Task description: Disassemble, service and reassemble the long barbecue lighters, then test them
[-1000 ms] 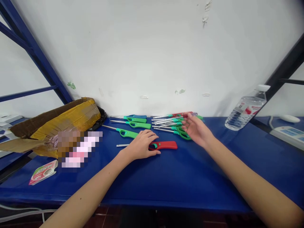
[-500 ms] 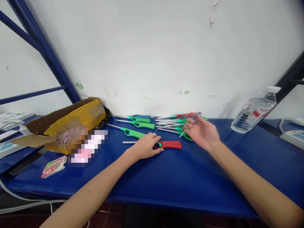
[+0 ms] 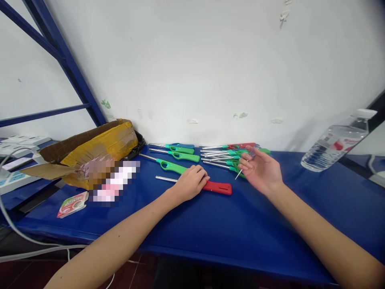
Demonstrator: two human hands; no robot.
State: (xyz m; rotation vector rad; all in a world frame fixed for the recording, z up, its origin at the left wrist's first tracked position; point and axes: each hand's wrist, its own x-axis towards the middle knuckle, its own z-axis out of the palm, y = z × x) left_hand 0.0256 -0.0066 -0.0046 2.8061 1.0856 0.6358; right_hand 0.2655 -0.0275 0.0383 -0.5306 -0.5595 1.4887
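My left hand point(image 3: 192, 182) is closed over the middle of a red gas lighter point(image 3: 221, 188) lying on the blue table, its metal tube pointing left and its trigger part hidden. In the closed fingers of my right hand point(image 3: 262, 169) is a small screwdriver point(image 3: 239, 174) with a thin metal shaft and a clear bluish handle, mostly covered by the fingers. A green lighter point(image 3: 174, 167) lies just behind my left hand, with another green lighter point(image 3: 186, 157) farther back. Beyond my right hand several more lighters point(image 3: 221, 153) lie in a pile, a red one at the back.
A clear water bottle point(image 3: 333, 146) stands at the right. On the left are an open cardboard box point(image 3: 102, 140) with yellow tape and a small pink-green packet point(image 3: 72, 204). A white wall point(image 3: 195, 72) rises behind the blue table point(image 3: 210, 228). White power strips point(image 3: 18, 180) sit far left.
The red lighter under my left hand has rolled, so a slotted face of its handle now shows. My right hand still holds the screwdriver. The view has shifted slightly.
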